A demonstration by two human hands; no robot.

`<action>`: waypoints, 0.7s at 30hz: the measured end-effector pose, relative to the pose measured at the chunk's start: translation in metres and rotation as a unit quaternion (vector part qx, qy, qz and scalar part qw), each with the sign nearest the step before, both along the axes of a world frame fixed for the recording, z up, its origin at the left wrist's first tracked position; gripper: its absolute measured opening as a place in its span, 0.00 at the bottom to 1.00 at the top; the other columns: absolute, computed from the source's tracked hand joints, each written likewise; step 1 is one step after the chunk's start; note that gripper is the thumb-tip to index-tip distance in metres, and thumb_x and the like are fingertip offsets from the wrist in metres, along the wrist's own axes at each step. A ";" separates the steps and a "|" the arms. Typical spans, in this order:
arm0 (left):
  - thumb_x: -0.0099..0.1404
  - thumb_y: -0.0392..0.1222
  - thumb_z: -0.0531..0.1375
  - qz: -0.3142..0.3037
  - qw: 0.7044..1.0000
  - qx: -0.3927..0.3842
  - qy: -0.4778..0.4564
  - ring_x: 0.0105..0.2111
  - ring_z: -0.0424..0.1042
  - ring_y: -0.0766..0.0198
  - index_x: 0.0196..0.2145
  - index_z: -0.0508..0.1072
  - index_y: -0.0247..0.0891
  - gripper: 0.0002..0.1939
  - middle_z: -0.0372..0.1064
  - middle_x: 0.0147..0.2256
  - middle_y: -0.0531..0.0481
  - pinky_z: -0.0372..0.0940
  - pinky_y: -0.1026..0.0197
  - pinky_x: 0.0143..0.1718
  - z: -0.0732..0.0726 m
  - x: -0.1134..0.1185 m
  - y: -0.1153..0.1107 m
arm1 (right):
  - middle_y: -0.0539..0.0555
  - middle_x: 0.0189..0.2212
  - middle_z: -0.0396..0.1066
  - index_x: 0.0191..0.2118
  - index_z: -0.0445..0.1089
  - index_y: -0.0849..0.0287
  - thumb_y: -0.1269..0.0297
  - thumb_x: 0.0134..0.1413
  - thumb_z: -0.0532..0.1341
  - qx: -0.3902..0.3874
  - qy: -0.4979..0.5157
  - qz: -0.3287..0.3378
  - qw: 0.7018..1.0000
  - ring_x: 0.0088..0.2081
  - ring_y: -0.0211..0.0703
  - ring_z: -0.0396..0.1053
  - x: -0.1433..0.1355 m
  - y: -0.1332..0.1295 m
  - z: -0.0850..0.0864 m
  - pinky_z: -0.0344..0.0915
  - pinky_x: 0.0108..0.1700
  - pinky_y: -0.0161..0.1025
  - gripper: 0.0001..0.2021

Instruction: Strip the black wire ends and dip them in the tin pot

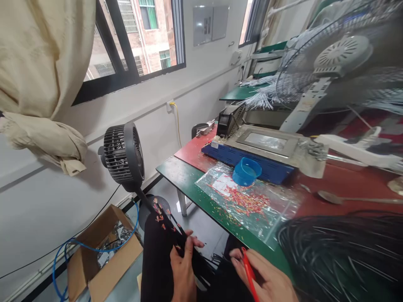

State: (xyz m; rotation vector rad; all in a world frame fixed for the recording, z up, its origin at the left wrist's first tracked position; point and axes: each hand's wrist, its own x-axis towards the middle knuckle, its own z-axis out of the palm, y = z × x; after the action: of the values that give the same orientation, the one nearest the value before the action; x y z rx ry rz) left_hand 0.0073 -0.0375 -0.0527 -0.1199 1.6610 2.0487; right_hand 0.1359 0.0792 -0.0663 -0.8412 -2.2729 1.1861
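My left hand (184, 266) is closed around several black cables (201, 264) that lie across my lap. Their far ends fan out beyond my fingers and show short coloured wire tips (160, 218), reddish and pale. My right hand (262, 272) is closed on a slim red-handled tool (248, 272), a short way to the right of the cables and apart from them. The working end of this tool is hidden or blurred, so its exact kind does not show.
On the table, a clear plastic bag (270, 228) carries red and yellow scraps (247, 200) and a blue dish (247, 171). Behind sits a blue-sided heating plate (252, 157). Coiled black cable (340, 251) lies right. A floor fan (122, 155) and open carton (107, 277) stand left.
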 end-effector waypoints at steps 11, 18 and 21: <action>0.54 0.49 0.62 0.009 0.997 0.020 -0.074 0.32 0.75 0.61 0.39 0.67 0.38 0.18 0.78 0.31 0.46 0.68 0.61 0.33 0.019 -0.013 0.004 | 0.56 0.31 0.76 0.30 0.75 0.55 0.51 0.50 0.59 -0.051 -0.002 -0.003 0.999 0.34 0.46 0.74 0.003 -0.003 -0.007 0.68 0.37 0.32 0.14; 0.52 0.41 0.65 0.006 0.982 0.111 -0.151 0.37 0.76 0.62 0.34 0.70 0.36 0.12 0.72 0.26 0.54 0.69 0.63 0.42 0.021 -0.007 0.003 | 0.55 0.26 0.73 0.27 0.71 0.57 0.54 0.55 0.54 -0.063 -0.043 0.095 0.993 0.30 0.46 0.72 -0.037 -0.028 -0.016 0.67 0.33 0.36 0.15; 0.54 0.41 0.64 0.001 0.983 0.119 -0.141 0.37 0.76 0.63 0.34 0.69 0.36 0.11 0.72 0.27 0.54 0.67 0.60 0.47 0.023 -0.009 0.000 | 0.55 0.24 0.72 0.26 0.69 0.58 0.54 0.56 0.51 -0.046 -0.034 0.078 0.995 0.28 0.45 0.71 -0.038 -0.025 -0.021 0.65 0.31 0.35 0.17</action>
State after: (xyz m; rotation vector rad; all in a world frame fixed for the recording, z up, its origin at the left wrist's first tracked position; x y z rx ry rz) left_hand -0.0015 -0.0373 -0.0295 -0.3133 1.2386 2.1013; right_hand 0.0978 0.0542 -0.0875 -0.7597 -2.3909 1.3593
